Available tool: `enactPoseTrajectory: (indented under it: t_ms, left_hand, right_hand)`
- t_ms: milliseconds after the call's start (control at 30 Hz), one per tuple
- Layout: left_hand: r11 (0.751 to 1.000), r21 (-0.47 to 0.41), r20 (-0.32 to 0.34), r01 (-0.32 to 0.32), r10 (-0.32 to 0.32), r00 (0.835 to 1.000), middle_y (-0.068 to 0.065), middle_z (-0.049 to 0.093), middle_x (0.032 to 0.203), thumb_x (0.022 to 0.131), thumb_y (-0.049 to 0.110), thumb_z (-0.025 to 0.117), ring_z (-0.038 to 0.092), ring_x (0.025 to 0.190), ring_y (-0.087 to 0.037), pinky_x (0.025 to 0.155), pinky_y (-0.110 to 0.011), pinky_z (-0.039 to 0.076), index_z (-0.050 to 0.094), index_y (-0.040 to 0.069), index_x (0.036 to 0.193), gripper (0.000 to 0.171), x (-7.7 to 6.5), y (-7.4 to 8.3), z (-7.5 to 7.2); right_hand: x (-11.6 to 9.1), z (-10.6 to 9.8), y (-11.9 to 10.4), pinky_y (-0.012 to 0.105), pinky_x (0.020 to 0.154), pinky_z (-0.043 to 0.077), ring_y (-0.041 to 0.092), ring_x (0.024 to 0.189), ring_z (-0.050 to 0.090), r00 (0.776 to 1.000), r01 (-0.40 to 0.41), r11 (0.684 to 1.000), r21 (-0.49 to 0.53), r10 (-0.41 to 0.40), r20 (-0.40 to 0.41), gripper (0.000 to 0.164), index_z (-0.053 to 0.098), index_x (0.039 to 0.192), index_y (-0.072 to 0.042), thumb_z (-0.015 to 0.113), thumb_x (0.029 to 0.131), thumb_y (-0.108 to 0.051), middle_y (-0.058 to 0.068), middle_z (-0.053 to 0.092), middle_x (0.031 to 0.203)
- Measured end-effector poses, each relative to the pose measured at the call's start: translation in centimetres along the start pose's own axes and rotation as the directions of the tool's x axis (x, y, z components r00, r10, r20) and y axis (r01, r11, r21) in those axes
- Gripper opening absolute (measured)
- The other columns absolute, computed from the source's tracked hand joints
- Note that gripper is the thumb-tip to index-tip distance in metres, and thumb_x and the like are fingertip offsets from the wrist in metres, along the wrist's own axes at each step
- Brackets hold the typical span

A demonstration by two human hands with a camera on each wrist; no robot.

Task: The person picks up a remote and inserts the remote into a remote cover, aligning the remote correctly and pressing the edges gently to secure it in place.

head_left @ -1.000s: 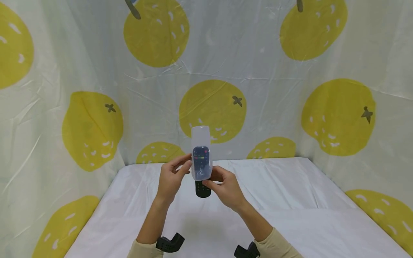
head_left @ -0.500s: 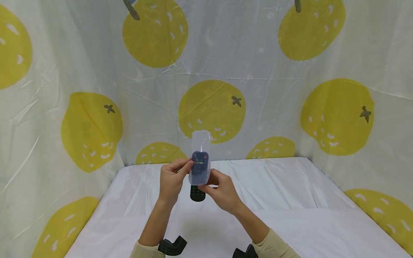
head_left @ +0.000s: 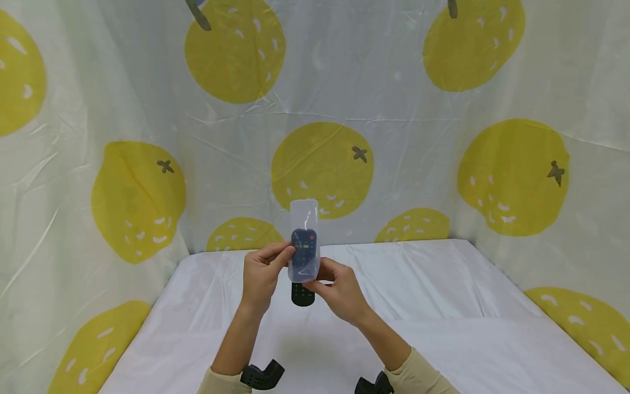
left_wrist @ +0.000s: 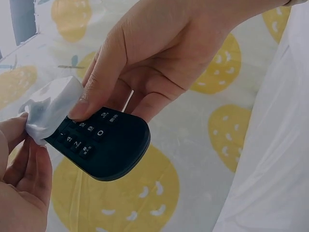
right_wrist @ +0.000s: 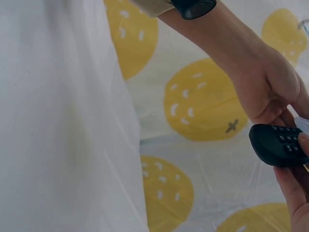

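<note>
A black remote control [head_left: 303, 295] stands upright partway inside a translucent plastic sleeve [head_left: 304, 214], its lower keypad end sticking out. Above the remote's top, part of the sleeve is unfilled. My left hand [head_left: 261, 276] pinches the sleeve's left side, thumb in front. Lower down on the right, my right hand [head_left: 339, 290] grips the remote at the sleeve's mouth. In the left wrist view, the right thumb presses the remote's keys [left_wrist: 89, 128] beside the bunched sleeve [left_wrist: 53, 108]. The right wrist view shows the remote's rounded end [right_wrist: 268, 145], with the sleeve mostly out of frame.
A white-covered table [head_left: 418, 339] lies below both hands. Behind it hangs a pale curtain [head_left: 394, 164] printed with yellow fruit, which also runs along both sides. Black wrist cameras [head_left: 262, 375] sit at the beige cuffs.
The sleeve and remote have come slightly down and left. My left thumb has moved from the sleeve's edge onto its front. Over the last half second, the remote has shifted slightly up.
</note>
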State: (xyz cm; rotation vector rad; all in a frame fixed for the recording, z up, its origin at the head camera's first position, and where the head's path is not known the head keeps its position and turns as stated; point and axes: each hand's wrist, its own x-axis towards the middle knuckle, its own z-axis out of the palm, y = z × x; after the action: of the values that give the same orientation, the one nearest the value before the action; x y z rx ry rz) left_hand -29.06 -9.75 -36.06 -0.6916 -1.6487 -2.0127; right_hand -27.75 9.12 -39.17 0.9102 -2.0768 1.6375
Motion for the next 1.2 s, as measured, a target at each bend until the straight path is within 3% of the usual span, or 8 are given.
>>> enactPoseTrajectory:
  t_ms: [367,567,667,767,1000,1200]
  left_hand:
    - [1.0,0.017,0.002,-0.011,0.011,1.0,-0.004,0.076,0.095,0.095,-0.006,0.071,0.069,0.081,-0.016,0.072,-0.026,0.058,0.074,-0.014,0.109,0.017,0.0,-0.2,0.0]
    - [0.997,0.067,-0.034,-0.043,0.045,0.998,-0.01,0.075,0.099,0.091,-0.005,0.076,0.072,0.084,-0.017,0.069,-0.027,0.059,0.074,-0.011,0.111,0.021,0.4,-0.1,-0.6]
    - [0.996,0.093,-0.015,-0.009,0.01,1.0,-0.016,0.074,0.1,0.092,-0.003,0.076,0.071,0.082,-0.018,0.068,-0.027,0.058,0.075,-0.01,0.111,0.02,0.4,0.0,-1.1]
    - [0.988,0.144,0.063,0.05,-0.06,0.996,-0.018,0.074,0.103,0.094,0.002,0.074,0.07,0.083,-0.021,0.07,-0.027,0.058,0.074,-0.01,0.112,0.021,0.4,-0.1,-1.4]
    - [0.959,0.272,0.26,0.084,-0.157,0.953,-0.013,0.074,0.105,0.097,0.011,0.074,0.069,0.088,-0.023,0.077,-0.033,0.058,0.076,-0.003,0.115,0.023,0.3,-0.5,-1.6]
    - [0.932,0.35,0.382,0.089,-0.23,0.895,-0.007,0.075,0.106,0.093,0.017,0.08,0.071,0.09,-0.024,0.079,-0.037,0.059,0.079,0.004,0.112,0.023,0.1,-1.0,-1.6]
  right_hand:
    - [0.0,-0.1,0.0,0.032,0.081,0.061,0.023,0.095,0.073,1.0,-0.013,1.0,0.002,0.013,-0.008,0.035,0.068,0.128,-0.002,0.077,0.094,-0.004,0.009,0.074,0.108]
    - [0.1,-0.3,-0.2,0.034,0.08,0.061,0.025,0.098,0.073,1.0,-0.005,0.999,0.035,0.006,-0.026,0.036,0.068,0.129,-0.002,0.076,0.095,-0.005,0.01,0.074,0.112]
    - [0.3,-0.6,-0.3,0.035,0.081,0.061,0.025,0.099,0.073,0.999,0.001,0.999,0.037,0.001,-0.051,0.035,0.068,0.129,-0.003,0.076,0.094,-0.005,0.009,0.074,0.111]
    - [0.4,-0.9,-0.4,0.035,0.082,0.061,0.024,0.1,0.073,0.998,0.002,1.0,0.031,0.0,-0.067,0.035,0.068,0.128,-0.004,0.077,0.094,-0.006,0.008,0.074,0.111]
    - [0.6,-1.7,-0.7,0.035,0.081,0.061,0.022,0.098,0.073,0.994,-0.01,0.999,0.035,0.013,-0.106,0.033,0.07,0.125,-0.006,0.078,0.094,-0.006,0.004,0.073,0.108]
    - [0.8,-2.6,-0.8,0.035,0.083,0.061,0.023,0.099,0.072,0.99,-0.008,0.999,0.046,0.015,-0.138,0.029,0.07,0.123,-0.007,0.077,0.094,-0.007,0.006,0.073,0.109]
